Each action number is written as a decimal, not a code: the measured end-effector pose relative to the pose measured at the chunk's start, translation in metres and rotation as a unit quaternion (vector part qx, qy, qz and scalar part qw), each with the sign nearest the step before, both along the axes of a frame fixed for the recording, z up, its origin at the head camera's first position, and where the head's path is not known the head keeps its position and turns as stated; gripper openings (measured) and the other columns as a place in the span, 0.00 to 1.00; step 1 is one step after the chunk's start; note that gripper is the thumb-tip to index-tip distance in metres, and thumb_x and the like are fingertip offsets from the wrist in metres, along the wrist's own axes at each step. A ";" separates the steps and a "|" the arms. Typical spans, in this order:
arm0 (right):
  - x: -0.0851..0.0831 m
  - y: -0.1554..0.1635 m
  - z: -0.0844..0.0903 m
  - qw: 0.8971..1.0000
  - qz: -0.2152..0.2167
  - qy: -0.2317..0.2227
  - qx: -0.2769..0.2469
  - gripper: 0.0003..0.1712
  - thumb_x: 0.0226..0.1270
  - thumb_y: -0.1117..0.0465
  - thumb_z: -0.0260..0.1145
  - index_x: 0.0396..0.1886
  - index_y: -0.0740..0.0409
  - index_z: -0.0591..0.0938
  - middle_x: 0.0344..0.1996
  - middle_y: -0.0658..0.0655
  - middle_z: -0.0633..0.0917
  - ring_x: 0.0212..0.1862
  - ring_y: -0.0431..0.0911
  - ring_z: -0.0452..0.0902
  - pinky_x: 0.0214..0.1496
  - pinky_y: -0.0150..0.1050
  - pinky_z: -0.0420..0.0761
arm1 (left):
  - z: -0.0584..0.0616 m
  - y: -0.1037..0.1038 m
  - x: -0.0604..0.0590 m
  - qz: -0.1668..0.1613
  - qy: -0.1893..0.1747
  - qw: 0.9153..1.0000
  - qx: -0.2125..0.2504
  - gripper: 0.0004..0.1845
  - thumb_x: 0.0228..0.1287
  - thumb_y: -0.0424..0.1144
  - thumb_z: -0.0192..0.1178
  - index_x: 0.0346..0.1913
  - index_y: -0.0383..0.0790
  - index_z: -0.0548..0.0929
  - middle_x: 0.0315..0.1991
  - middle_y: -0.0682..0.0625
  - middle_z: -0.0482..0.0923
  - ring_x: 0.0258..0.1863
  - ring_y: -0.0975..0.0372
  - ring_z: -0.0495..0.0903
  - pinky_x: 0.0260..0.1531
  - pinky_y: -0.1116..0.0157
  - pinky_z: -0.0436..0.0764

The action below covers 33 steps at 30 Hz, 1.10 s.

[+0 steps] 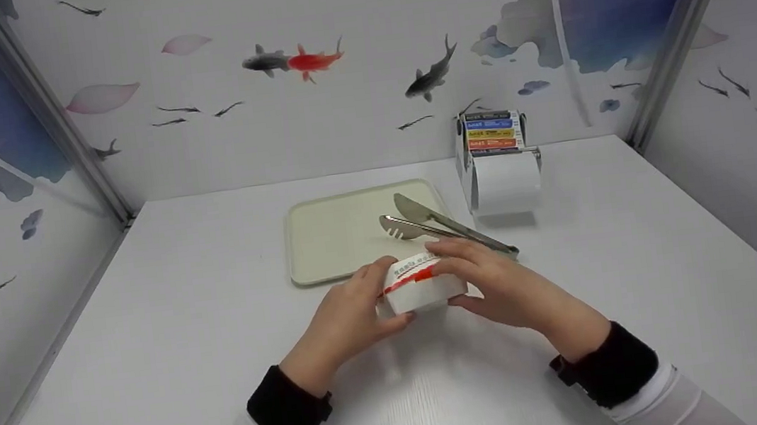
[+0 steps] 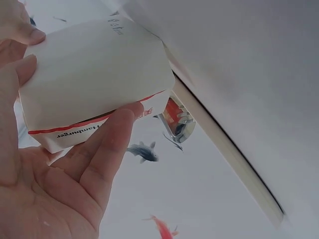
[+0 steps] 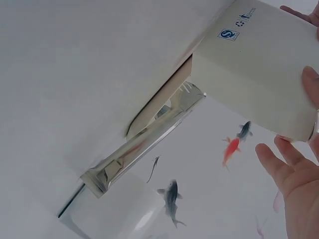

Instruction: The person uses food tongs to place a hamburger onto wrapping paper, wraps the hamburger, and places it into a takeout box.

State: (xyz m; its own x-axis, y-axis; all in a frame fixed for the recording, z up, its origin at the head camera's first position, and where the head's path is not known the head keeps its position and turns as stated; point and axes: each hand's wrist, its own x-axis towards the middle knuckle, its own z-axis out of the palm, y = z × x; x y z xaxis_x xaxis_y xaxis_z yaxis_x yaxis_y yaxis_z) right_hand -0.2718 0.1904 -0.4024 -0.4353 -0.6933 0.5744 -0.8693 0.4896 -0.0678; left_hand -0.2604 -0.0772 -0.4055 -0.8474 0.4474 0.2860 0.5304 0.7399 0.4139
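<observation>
Both hands hold a white paper hamburger box (image 1: 429, 296) with a red stripe and printed lettering, low over the near middle of the table. My left hand (image 1: 354, 308) grips its left side, fingers along the far side and thumb at the near bottom edge. On the opposite side, my right hand (image 1: 500, 280) has its fingers over the top and its thumb underneath. In the left wrist view, the word "Hamburger" shows on the box (image 2: 99, 74). Its plain underside, with a small blue mark, faces the right wrist camera. What is inside the box is hidden.
Beyond the hands lies a pale cream tray (image 1: 335, 235). Metal tongs (image 1: 466, 229) lie spread across its right side, hinge end past the edge. At the back right stands a holder with a white roll (image 1: 507, 183) and coloured labels (image 1: 491, 134). Printed panels enclose the table.
</observation>
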 end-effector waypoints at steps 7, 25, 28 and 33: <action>-0.001 -0.001 0.000 1.000 -0.001 -0.013 -0.007 0.36 0.47 0.73 0.85 0.56 0.53 0.78 0.68 0.61 0.79 0.69 0.59 0.77 0.61 0.52 0.88 | 0.002 -0.001 0.000 -0.001 -0.007 1.000 0.001 0.42 0.61 0.53 0.75 0.73 0.44 0.70 0.64 0.43 0.82 0.48 0.46 0.87 0.51 0.49 0.87; -0.002 0.004 -0.002 0.999 -0.024 -0.002 -0.044 0.30 0.48 0.72 0.85 0.50 0.56 0.81 0.63 0.62 0.81 0.62 0.58 0.82 0.59 0.46 0.88 | 0.002 0.000 -0.002 0.012 -0.021 1.000 0.001 0.40 0.62 0.53 0.75 0.72 0.46 0.69 0.57 0.45 0.84 0.43 0.52 0.84 0.48 0.53 0.85; -0.003 0.005 -0.001 0.998 -0.041 0.028 -0.046 0.30 0.46 0.72 0.86 0.50 0.56 0.83 0.56 0.61 0.82 0.56 0.55 0.84 0.52 0.46 0.90 | 0.002 0.000 -0.002 0.019 -0.025 0.999 0.004 0.39 0.62 0.54 0.74 0.72 0.47 0.69 0.54 0.46 0.84 0.42 0.53 0.82 0.46 0.54 0.84; -0.003 0.003 -0.003 0.997 -0.050 0.045 -0.042 0.30 0.48 0.72 0.85 0.53 0.57 0.85 0.53 0.60 0.83 0.51 0.52 0.86 0.50 0.43 0.90 | 0.001 -0.001 -0.003 0.026 -0.039 0.999 0.008 0.39 0.62 0.54 0.74 0.72 0.47 0.69 0.54 0.47 0.84 0.45 0.54 0.82 0.50 0.54 0.83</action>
